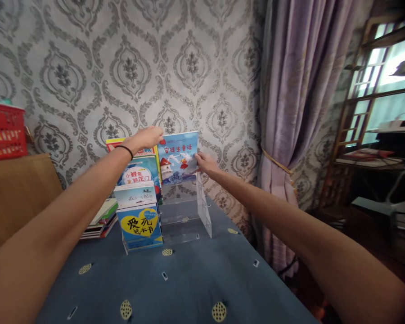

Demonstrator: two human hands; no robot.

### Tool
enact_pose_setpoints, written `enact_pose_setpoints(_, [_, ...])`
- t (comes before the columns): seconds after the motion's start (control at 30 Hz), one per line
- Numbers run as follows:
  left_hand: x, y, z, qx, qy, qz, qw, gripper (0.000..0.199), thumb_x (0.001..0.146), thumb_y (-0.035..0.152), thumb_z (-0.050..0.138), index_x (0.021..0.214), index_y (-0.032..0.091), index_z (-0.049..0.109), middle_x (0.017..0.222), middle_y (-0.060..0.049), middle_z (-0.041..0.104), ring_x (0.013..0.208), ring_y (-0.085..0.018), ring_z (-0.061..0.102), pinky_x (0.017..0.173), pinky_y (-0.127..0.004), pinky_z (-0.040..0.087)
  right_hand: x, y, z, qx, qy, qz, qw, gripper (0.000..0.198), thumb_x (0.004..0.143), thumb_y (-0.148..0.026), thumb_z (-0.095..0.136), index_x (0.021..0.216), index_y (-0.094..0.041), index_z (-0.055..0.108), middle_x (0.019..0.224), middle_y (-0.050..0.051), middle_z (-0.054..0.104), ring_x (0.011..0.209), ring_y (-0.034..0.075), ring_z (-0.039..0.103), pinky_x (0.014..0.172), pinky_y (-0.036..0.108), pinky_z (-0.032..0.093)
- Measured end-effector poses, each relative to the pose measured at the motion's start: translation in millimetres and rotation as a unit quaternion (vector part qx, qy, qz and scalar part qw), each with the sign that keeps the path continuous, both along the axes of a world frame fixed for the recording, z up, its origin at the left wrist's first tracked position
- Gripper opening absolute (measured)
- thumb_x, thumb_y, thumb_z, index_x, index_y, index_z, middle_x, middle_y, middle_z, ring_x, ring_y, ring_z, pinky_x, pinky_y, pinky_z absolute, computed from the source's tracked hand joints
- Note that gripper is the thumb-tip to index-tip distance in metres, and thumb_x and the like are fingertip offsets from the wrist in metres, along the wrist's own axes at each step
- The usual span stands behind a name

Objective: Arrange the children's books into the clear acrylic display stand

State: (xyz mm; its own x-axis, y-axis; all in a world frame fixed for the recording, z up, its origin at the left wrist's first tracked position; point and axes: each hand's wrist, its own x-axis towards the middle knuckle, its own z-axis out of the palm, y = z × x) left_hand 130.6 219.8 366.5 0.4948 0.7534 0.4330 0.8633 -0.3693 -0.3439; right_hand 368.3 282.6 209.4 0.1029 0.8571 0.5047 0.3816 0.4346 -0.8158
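A blue picture book (pixel 178 157) with Chinese lettering and a red-roofed house on its cover stands upright at the top right of a clear tiered display rack (pixel 180 211). My left hand (pixel 148 137) grips its upper left corner, a dark band round the wrist. At the book's right edge, my right hand (pixel 205 163) pinches it. On the rack's left half, several books rise in steps: a blue one with a yellow heart (pixel 140 227) in front, a pale one (pixel 135 195), then a teal one (pixel 140 171). Behind these, a yellow-edged book (pixel 113 143) is partly covered by my left arm.
The rack rests on a dark blue cloth (pixel 189 283) with a pineapple print. More books (pixel 103 218) lie stacked left of it. A red basket (pixel 5 130) sits on a wooden box (pixel 23 189). Patterned wallpaper is behind; a purple curtain (pixel 290 112) hangs at right beside a cluttered shelf (pixel 367 157).
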Motion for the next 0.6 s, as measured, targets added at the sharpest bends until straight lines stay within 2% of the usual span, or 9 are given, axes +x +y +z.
enact_pose_setpoints(0.2, [11,-6,-4.5,0.035,-0.005,0.074,0.997,0.033,0.096,0.029,0.041,0.112,0.017,0.067,0.118,-0.018,0.069,0.109,-0.032,0.064,0.090,-0.040,0.048,-4,9,6,0.004,-0.010,-0.022,1.000,0.025,0.097,-0.036,0.052,0.081,-0.018,0.060,0.067,-0.001,0.053,0.061,0.011,0.053,0.052,0.019,0.055])
enact_pose_setpoints(0.4, [18,5,-3.9,0.048,-0.033,0.102,0.993,0.033,0.092,0.022,0.043,0.112,0.015,0.068,0.117,-0.020,0.070,0.109,-0.034,0.064,0.093,-0.046,0.047,-3,22,12,0.001,-0.011,-0.037,0.999,0.032,0.098,-0.038,0.051,0.072,-0.020,0.058,0.060,-0.001,0.052,0.055,0.013,0.054,0.050,0.023,0.053])
enact_pose_setpoints(0.6, [20,14,-4.5,0.043,-0.045,0.109,0.992,0.035,0.091,0.021,0.044,0.118,0.015,0.066,0.121,-0.020,0.068,0.113,-0.035,0.062,0.094,-0.047,0.046,0,26,14,-0.019,-0.008,-0.039,0.999,0.036,0.100,-0.040,0.048,0.072,-0.019,0.058,0.058,-0.001,0.051,0.053,0.013,0.054,0.051,0.024,0.051])
